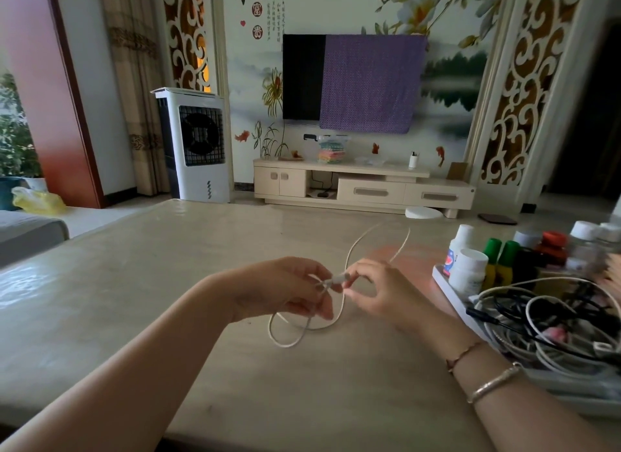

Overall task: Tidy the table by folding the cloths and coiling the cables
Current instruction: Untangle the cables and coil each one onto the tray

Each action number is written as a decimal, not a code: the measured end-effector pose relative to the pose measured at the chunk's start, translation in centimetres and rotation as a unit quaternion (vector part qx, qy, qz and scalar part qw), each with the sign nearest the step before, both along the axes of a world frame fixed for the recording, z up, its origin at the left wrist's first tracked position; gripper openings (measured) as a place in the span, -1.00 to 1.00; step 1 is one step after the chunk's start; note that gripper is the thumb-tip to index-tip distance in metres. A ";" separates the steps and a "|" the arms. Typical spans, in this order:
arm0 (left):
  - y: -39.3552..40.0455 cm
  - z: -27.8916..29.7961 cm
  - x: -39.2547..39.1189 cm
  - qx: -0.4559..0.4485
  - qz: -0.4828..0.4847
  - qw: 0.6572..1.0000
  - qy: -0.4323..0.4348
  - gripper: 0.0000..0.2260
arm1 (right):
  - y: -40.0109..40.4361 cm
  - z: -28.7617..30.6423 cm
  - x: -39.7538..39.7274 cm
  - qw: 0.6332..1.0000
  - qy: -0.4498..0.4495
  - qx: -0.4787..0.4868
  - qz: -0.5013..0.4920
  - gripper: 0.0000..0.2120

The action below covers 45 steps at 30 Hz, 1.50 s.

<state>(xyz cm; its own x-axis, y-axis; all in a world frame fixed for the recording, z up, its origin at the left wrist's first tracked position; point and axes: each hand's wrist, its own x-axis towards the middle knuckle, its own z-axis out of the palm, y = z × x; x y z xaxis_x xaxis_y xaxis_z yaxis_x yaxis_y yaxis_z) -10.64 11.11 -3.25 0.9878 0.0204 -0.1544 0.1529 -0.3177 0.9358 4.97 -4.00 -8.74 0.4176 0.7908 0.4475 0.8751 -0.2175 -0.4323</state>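
White cable [339, 312] is held above the middle of the desk [141, 283], between both hands. I see the left hand [285, 290] with its fingers [321, 285] curled, pinching the cable just beside its plug end. The right hand [379, 292] pinches the plug [341, 278] between thumb and forefinger, with the remaining fingers loosely bent. Below the hands, the cable forms a loop that hangs down to the desk surface. Two strands run from the hands toward the far edge of the desk. Near the right edge, I see a white tray [452, 292] holding a tangle of cables [551, 327], black and white, with several bottles [468, 270] standing at its far end. Two bracelets [492, 382] circle the right wrist.
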 end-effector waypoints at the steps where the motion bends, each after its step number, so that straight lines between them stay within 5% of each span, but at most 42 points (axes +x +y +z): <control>1: 0.1 0.3 -0.1 -0.055 0.005 0.998 -0.013 -0.78 | -0.1 0.1 0.2 0.999 0.010 0.037 -0.013 -0.97; 3: 0.4 0.9 -0.1 -0.110 0.045 0.992 -0.042 -0.80 | -0.4 0.6 0.4 0.993 0.028 0.107 -0.043 -0.97; 7: 1.0 0.6 0.6 -0.077 0.163 0.977 -0.114 -0.78 | -0.8 2.4 0.1 0.965 0.089 0.233 -0.077 -0.94; 10: 0.8 0.2 1.4 -0.087 0.209 0.962 -0.155 -0.76 | -0.8 3.7 -0.9 0.923 0.262 0.280 0.000 -0.96; 15: -0.1 -1.1 2.6 -0.060 0.196 0.962 -0.179 -0.85 | -0.4 4.4 -1.5 0.900 0.368 0.204 0.112 -0.81; 23: -1.5 -2.8 3.4 -0.028 0.116 0.980 -0.162 -0.50 | 0.1 4.6 -2.1 0.866 0.420 0.216 0.165 -0.86; 27: -1.9 -3.2 3.6 -0.052 0.139 0.974 -0.173 -0.52 | 0.0 4.4 -1.9 0.887 0.373 0.234 0.141 -0.94; 32: -1.9 -3.6 3.8 -0.011 0.155 0.967 -0.203 -0.96 | 0.4 4.2 -2.1 0.895 0.356 0.231 0.136 -0.94; 38: -1.5 -2.8 3.9 -0.064 0.199 0.953 -0.219 -0.73 | -0.1 3.6 -1.5 0.923 0.316 0.199 0.091 -0.88; 42: -0.1 -1.6 3.3 -0.248 0.231 0.915 -0.220 -0.73 | -1.0 1.9 -0.6 0.993 0.113 0.018 0.004 -0.91; 45: 0.4 -1.1 2.6 -0.344 0.222 0.886 -0.218 -0.74 | -1.2 1.1 -0.4 0.998 -0.025 -0.045 -0.042 -0.94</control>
